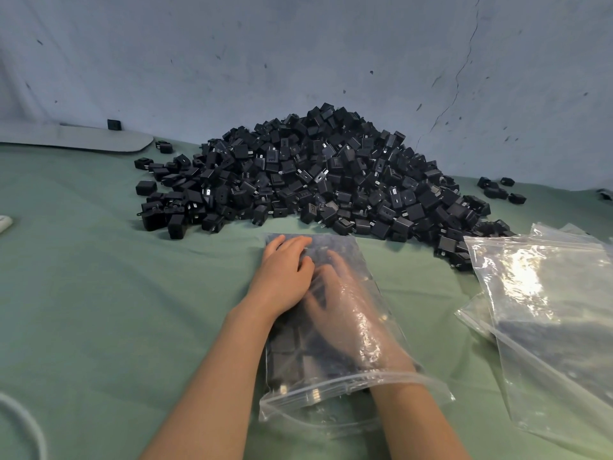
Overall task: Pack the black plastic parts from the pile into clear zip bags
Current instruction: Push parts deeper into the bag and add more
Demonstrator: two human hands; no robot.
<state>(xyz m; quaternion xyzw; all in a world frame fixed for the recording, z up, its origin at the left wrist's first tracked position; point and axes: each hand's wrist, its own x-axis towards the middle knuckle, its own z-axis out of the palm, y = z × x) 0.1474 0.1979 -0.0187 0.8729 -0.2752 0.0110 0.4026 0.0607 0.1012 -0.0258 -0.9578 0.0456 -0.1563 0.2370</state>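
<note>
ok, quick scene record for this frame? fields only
bag: clear plastic zip bag, flat on green cloth, mouth open, toward person
contents: black plastic parts, lying flat inside
left hand: rests on top of bag
right hand: inside bag, fingers spread over parts
supply: large pile of black parts behind bag
spares: more clear bags, right side

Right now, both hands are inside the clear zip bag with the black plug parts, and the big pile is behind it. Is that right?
Not quite. Only the right hand is inside the clear zip bag with the black plug parts; the left hand rests on top of it, outside the plastic. The big pile is behind it, as the head view shows.
</note>
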